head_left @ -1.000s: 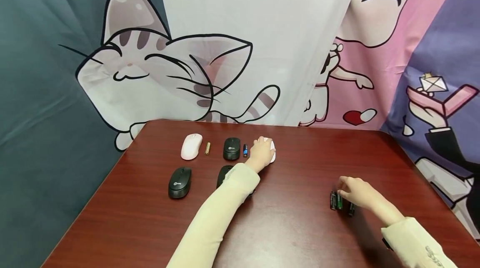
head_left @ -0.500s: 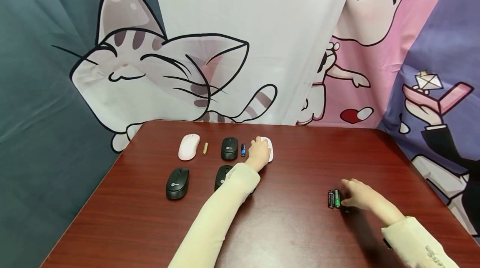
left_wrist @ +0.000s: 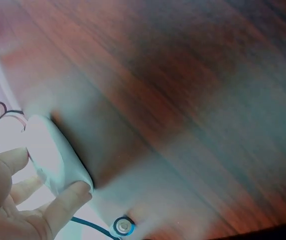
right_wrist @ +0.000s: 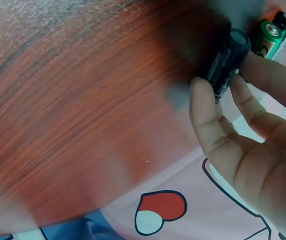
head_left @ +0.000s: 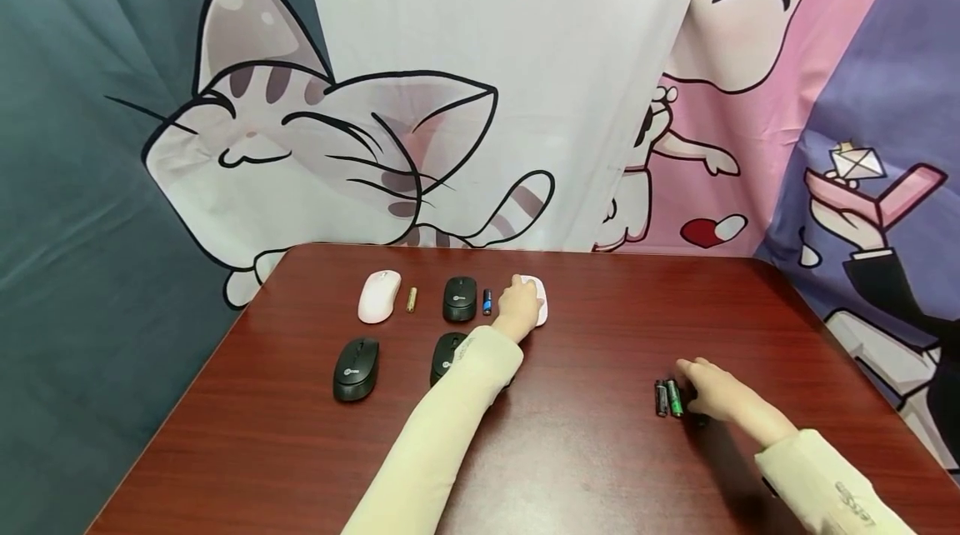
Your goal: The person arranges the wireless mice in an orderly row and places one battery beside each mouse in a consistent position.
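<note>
1. Fingers of the left hand (head_left: 517,306) grip the far-right white mouse (head_left: 542,302) by its edges; those of the right hand (head_left: 708,392), set narrow, pinch a dark battery (right_wrist: 228,62) — whether it is clear of the table, I cannot tell.
2. Behind everything hangs a printed curtain (head_left: 487,18), a smiling cat on its left half.
3. Reddish-brown and glossy, the table (head_left: 585,452) reaches back to it.
4. Pale sleeves cover both arms: the left sleeve (head_left: 442,427) crosses the table and partly hides a black mouse (head_left: 446,352), while the right sleeve (head_left: 828,477) comes in from the lower right.
5. Along the back row, left of the gripped mouse, sit a second white mouse (head_left: 378,297) and a small black mouse (head_left: 460,299); nearer the front, at left, lies another black mouse (head_left: 356,370).
6. Smallest are the batteries — a gold battery (head_left: 412,300) beside the second white mouse, a blue battery (head_left: 487,302) between the small black mouse and the left hand, and a black battery (head_left: 661,398) and green battery (head_left: 675,398) side by side, just left of the right hand.
</note>
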### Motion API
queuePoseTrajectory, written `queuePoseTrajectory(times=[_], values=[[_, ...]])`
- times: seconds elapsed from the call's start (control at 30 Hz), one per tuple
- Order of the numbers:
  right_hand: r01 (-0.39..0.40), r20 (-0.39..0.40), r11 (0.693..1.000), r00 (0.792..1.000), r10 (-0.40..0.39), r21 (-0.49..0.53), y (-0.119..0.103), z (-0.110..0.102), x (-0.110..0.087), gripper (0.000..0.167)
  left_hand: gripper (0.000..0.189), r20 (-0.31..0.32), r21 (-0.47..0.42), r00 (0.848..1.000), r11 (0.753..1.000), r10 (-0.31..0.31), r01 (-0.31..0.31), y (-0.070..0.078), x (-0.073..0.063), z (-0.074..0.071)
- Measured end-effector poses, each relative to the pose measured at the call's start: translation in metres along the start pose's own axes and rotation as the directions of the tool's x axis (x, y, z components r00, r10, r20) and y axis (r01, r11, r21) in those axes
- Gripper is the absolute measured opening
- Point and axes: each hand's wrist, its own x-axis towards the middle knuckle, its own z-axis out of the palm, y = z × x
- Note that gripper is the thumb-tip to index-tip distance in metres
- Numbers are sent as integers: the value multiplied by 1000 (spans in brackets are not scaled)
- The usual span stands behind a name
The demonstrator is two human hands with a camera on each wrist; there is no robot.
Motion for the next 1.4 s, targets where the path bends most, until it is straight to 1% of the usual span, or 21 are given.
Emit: queuePoseTrajectory(times=[0.1,0.2,0.27,0.37,0.53,0.63,0.77,0.9,1.07,1.2,1.4], values=[[-42,-12,999,999,43,29,3,0,0,33,35,6,-15,1000,1000,-8,8,0,3,0],[-105,10,994,994,105,41,5,-2,0,32,37,23,-17,1000,1000,-6,6,0,5,-1],[-129,23,991,991,128,44,6,-4,0,32,39,36,-19,999,1000,-2,3,0,6,0],[-147,48,987,988,145,63,6,-5,0,31,40,42,-16,999,1000,-5,5,0,6,0],[-190,84,973,980,181,130,4,-8,2,22,41,34,-23,999,1000,-1,2,-2,7,0],[-200,94,966,978,187,164,4,-12,3,18,42,47,-17,999,1000,7,-6,-2,7,-1],[-175,73,974,983,166,143,4,-19,10,15,43,59,-12,998,1000,15,-14,-2,7,-2],[-140,42,984,990,136,108,1,-29,19,12,43,54,-20,998,1000,16,-15,-3,8,1],[-113,-5,985,993,115,132,-8,-40,34,7,42,31,-32,999,999,11,-10,-5,6,5],[-88,-49,985,994,96,147,-15,-49,46,5,42,14,-26,1000,999,22,-21,-5,3,4],[-68,-121,985,989,88,160,-30,-59,69,6,43,19,-2,1000,1000,14,-14,-2,3,1]])
